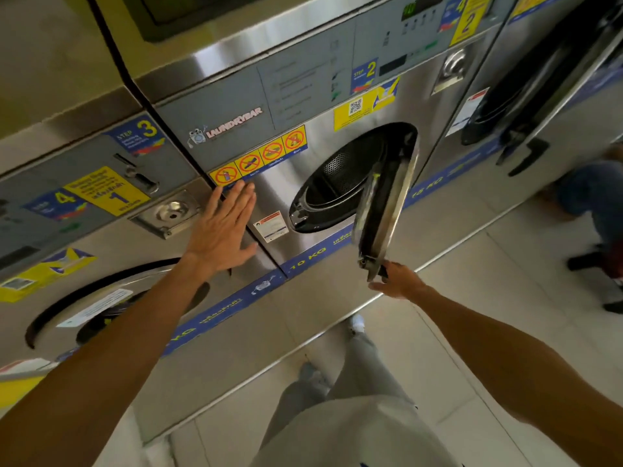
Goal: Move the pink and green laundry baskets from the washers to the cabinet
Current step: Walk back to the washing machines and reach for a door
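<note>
No pink or green laundry basket is in view. I stand before a row of steel washers. The middle washer (303, 183) has its round door (384, 207) swung out, showing the dark perforated drum (340, 176). My right hand (399, 281) grips the handle at the door's lower edge. My left hand (222, 230) lies flat, fingers spread, on the steel front at the seam between the middle washer and the left one.
The left washer (101, 298) has its door closed. A third washer (539, 96) on the right has a dark door ajar. Another person's legs (600, 210) and shoes stand on the tiled floor (472, 332) at far right. My own legs are below.
</note>
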Action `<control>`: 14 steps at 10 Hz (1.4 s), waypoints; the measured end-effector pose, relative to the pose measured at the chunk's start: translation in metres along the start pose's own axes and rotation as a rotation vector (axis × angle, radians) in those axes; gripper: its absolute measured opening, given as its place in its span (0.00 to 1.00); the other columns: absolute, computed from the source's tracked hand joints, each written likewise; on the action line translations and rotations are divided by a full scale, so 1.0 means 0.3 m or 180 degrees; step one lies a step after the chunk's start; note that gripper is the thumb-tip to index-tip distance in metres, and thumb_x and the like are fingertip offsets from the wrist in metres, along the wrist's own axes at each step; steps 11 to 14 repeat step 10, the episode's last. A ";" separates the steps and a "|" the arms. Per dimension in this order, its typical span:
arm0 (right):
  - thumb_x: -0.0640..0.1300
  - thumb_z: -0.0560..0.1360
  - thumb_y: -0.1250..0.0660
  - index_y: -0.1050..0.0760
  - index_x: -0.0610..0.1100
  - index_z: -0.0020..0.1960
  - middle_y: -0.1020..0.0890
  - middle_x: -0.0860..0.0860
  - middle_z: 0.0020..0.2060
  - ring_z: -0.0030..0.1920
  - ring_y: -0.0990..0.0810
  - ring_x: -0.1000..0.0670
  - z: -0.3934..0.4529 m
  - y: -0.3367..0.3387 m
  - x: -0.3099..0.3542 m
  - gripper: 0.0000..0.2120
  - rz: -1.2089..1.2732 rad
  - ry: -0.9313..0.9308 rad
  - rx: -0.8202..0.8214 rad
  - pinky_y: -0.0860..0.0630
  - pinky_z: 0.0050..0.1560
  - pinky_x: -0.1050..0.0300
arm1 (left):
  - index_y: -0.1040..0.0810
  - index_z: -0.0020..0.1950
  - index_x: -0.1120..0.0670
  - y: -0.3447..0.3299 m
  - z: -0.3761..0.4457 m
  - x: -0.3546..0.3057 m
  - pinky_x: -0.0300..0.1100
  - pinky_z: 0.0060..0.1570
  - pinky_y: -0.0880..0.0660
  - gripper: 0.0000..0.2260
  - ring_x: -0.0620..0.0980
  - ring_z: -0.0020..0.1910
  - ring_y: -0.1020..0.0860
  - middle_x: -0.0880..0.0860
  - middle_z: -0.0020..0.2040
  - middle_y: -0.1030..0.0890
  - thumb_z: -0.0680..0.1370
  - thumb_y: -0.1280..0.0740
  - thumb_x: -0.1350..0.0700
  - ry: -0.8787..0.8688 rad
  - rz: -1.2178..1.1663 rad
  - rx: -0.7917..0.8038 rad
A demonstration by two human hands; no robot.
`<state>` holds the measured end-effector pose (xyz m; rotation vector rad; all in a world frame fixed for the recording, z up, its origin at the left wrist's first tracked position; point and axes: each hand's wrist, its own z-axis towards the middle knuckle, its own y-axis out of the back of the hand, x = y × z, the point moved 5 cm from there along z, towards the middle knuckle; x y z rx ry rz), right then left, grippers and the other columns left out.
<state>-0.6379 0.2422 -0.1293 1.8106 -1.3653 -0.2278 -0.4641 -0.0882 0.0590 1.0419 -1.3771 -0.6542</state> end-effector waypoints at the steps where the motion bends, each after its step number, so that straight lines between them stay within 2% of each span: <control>1: 0.68 0.71 0.37 0.32 0.54 0.69 0.22 0.48 0.61 0.61 0.23 0.42 -0.083 0.029 -0.077 0.32 0.0045 -0.0092 -0.0288 0.24 0.60 0.45 | 0.52 0.80 0.61 0.006 0.003 -0.001 0.60 0.76 0.56 0.46 0.57 0.80 0.59 0.59 0.81 0.56 0.73 0.44 0.31 -0.0006 -0.0145 0.0083; 2: 0.65 0.75 0.42 0.35 0.54 0.71 0.23 0.46 0.63 0.63 0.25 0.41 -0.148 0.057 -0.140 0.28 0.0007 -0.0084 -0.0580 0.25 0.60 0.44 | 0.52 0.80 0.61 0.007 0.000 -0.002 0.61 0.76 0.55 0.47 0.58 0.80 0.59 0.59 0.81 0.56 0.73 0.45 0.30 0.0012 -0.0207 0.0195; 3: 0.65 0.78 0.49 0.40 0.55 0.74 0.26 0.42 0.67 0.66 0.28 0.39 -0.189 0.095 -0.244 0.27 -0.0002 -0.0227 -0.0802 0.26 0.61 0.37 | 0.53 0.80 0.61 0.019 0.001 -0.002 0.60 0.77 0.58 0.48 0.57 0.80 0.60 0.59 0.81 0.56 0.71 0.48 0.29 0.0017 -0.0263 0.0328; 4: 0.65 0.79 0.51 0.42 0.53 0.76 0.28 0.40 0.68 0.67 0.28 0.37 -0.190 0.108 -0.324 0.29 -0.0081 -0.0393 -0.0785 0.27 0.61 0.36 | 0.53 0.80 0.61 0.027 0.000 0.002 0.58 0.77 0.61 0.47 0.55 0.80 0.60 0.58 0.81 0.56 0.71 0.49 0.30 -0.0007 -0.0377 0.0335; 5: 0.63 0.80 0.51 0.43 0.51 0.76 0.28 0.38 0.69 0.67 0.29 0.35 -0.201 0.154 -0.419 0.29 -0.0206 -0.0542 -0.0747 0.29 0.63 0.36 | 0.53 0.80 0.60 0.072 -0.008 0.000 0.55 0.75 0.65 0.45 0.54 0.80 0.60 0.57 0.81 0.57 0.73 0.49 0.31 0.0018 -0.0585 0.0434; 6: 0.65 0.78 0.53 0.41 0.52 0.75 0.24 0.36 0.64 0.63 0.26 0.33 -0.188 0.175 -0.495 0.31 -0.0200 -0.0434 -0.0696 0.26 0.61 0.35 | 0.56 0.81 0.58 0.099 -0.069 -0.057 0.53 0.77 0.61 0.41 0.53 0.80 0.60 0.55 0.81 0.59 0.77 0.43 0.36 0.0375 -0.1176 0.0606; 7: 0.66 0.78 0.53 0.40 0.52 0.75 0.22 0.35 0.61 0.61 0.24 0.33 -0.171 0.187 -0.536 0.30 -0.0197 -0.0289 -0.0615 0.25 0.59 0.35 | 0.57 0.81 0.57 0.115 -0.164 -0.150 0.51 0.78 0.59 0.41 0.52 0.80 0.60 0.54 0.81 0.59 0.78 0.42 0.37 0.0623 -0.1500 0.0862; 8: 0.65 0.77 0.49 0.38 0.51 0.74 0.22 0.36 0.60 0.60 0.23 0.33 -0.186 0.209 -0.551 0.30 -0.0332 -0.0207 -0.0581 0.26 0.60 0.36 | 0.57 0.81 0.57 0.123 -0.286 -0.275 0.51 0.78 0.57 0.41 0.53 0.80 0.58 0.55 0.81 0.58 0.79 0.42 0.37 0.0891 -0.1703 0.1093; 9: 0.74 0.69 0.50 0.26 0.46 0.66 0.20 0.39 0.60 0.60 0.21 0.38 -0.098 0.116 -0.690 0.41 -0.0419 -0.0304 -0.0232 0.27 0.63 0.44 | 0.54 0.81 0.59 0.169 -0.457 -0.484 0.50 0.78 0.54 0.39 0.55 0.80 0.53 0.57 0.81 0.54 0.79 0.42 0.38 0.1224 -0.1929 0.1282; 10: 0.86 0.54 0.58 0.26 0.42 0.67 0.21 0.40 0.63 0.64 0.23 0.42 -0.078 0.024 -0.651 0.62 -0.0368 0.0004 0.0262 0.31 0.69 0.47 | 0.49 0.80 0.58 0.223 -0.565 -0.595 0.49 0.77 0.55 0.38 0.55 0.80 0.51 0.56 0.81 0.49 0.79 0.42 0.37 0.1678 -0.2160 0.1194; 14: 0.86 0.54 0.58 0.26 0.42 0.67 0.21 0.40 0.63 0.64 0.23 0.42 -0.078 0.024 -0.651 0.62 -0.0368 0.0004 0.0262 0.31 0.69 0.47 | 0.49 0.80 0.58 0.223 -0.565 -0.595 0.49 0.77 0.55 0.38 0.55 0.80 0.51 0.56 0.81 0.49 0.79 0.42 0.37 0.1678 -0.2160 0.1194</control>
